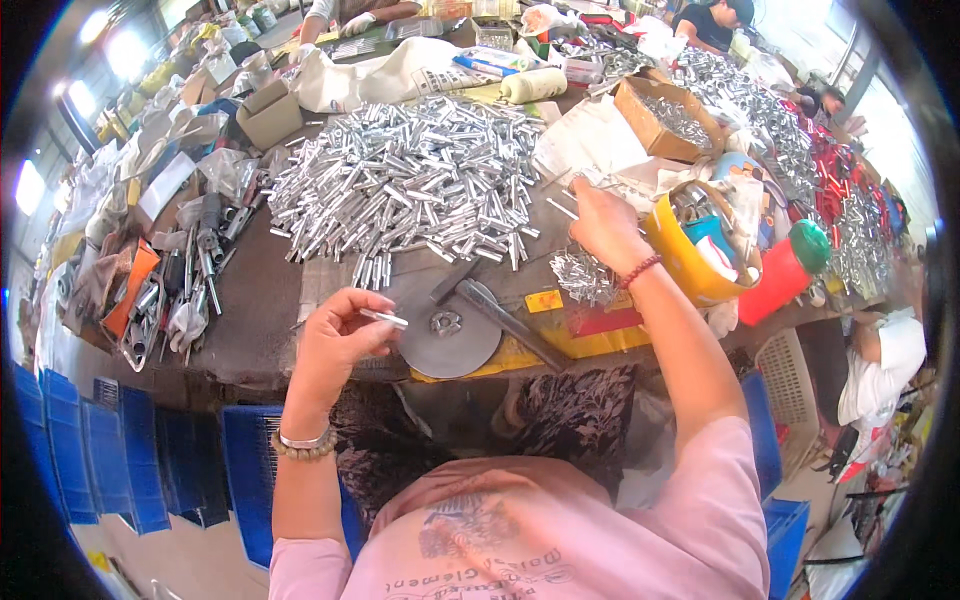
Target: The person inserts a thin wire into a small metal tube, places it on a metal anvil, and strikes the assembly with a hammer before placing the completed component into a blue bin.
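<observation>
My left hand (pixel 335 345) pinches a short silver metal tube (pixel 384 319) just left of a round grey metal disc (pixel 450 340) on the bench. My right hand (pixel 603 222) reaches to the right end of a big heap of silver metal tubes (pixel 410 185), its fingers closed on thin metal pins (pixel 565 205). A hammer (pixel 495 310) lies beside the disc, between my hands. A small pile of shiny metal bits (pixel 583 275) sits under my right wrist.
A yellow bucket (pixel 690 265) and a red bottle with green cap (pixel 785 270) stand to the right. A cardboard box of metal parts (pixel 665 120) is behind. Tools and clutter (pixel 170 270) fill the left. Blue crates (pixel 110 450) stand below. Other people work at the far side and right.
</observation>
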{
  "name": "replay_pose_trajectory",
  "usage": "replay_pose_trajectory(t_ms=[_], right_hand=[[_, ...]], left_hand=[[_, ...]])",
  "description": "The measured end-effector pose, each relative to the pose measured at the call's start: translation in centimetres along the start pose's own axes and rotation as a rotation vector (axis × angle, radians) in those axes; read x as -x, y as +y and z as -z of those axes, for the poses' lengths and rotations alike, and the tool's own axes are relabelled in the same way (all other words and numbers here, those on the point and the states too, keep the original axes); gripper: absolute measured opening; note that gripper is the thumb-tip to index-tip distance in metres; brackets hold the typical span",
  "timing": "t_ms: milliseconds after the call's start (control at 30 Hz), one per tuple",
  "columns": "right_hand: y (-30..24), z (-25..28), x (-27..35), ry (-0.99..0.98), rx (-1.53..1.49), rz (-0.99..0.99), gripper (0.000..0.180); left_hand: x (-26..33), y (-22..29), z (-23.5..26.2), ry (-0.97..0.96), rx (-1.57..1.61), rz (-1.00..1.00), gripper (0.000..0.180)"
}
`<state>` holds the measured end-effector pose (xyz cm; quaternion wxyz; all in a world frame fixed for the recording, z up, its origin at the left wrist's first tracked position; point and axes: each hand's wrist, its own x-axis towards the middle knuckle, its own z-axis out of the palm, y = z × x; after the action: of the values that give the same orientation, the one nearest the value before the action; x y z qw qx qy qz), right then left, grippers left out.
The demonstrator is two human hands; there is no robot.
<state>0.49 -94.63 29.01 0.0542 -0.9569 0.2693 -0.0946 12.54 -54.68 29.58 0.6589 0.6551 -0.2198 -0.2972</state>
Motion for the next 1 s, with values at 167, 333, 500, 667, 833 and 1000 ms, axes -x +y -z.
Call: replay_pose_trajectory(t_ms=[167, 333, 500, 667, 833, 1000], right_hand=[[0.5, 0.5, 2.0, 0.023, -0.076, 0.092, 0.046], [-1.8, 1.8, 5.0, 0.17, -0.138, 0.149, 0.047], [-9.6, 3.3, 10.8, 0.149, -0.472, 0.443, 0.02], [-13.0, 1.9, 13.8, 0.11, -0.358, 0.599, 0.005], [-13.6, 1.3, 14.0, 0.12, -0.32, 0.607, 0.003], [-13.7, 0.9, 14.0, 0.143, -0.305, 0.597, 0.006]], left_hand=[[1.0, -0.9, -0.8, -0.038, -0.188, -0.092, 0.016], [1.3, -1.1, -1.4, 0.023, -0.573, -0.311, 0.013], [1.7, -1.9, -1.7, 0.047, -0.637, -0.393, 0.016], [2.1, -2.2, -2.2, 0.095, -0.701, -0.467, 0.015], [2.2, -2.6, -1.9, 0.11, -0.747, -0.49, 0.016], [2.2, -2.4, -2.1, 0.131, -0.857, -0.562, 0.016]])
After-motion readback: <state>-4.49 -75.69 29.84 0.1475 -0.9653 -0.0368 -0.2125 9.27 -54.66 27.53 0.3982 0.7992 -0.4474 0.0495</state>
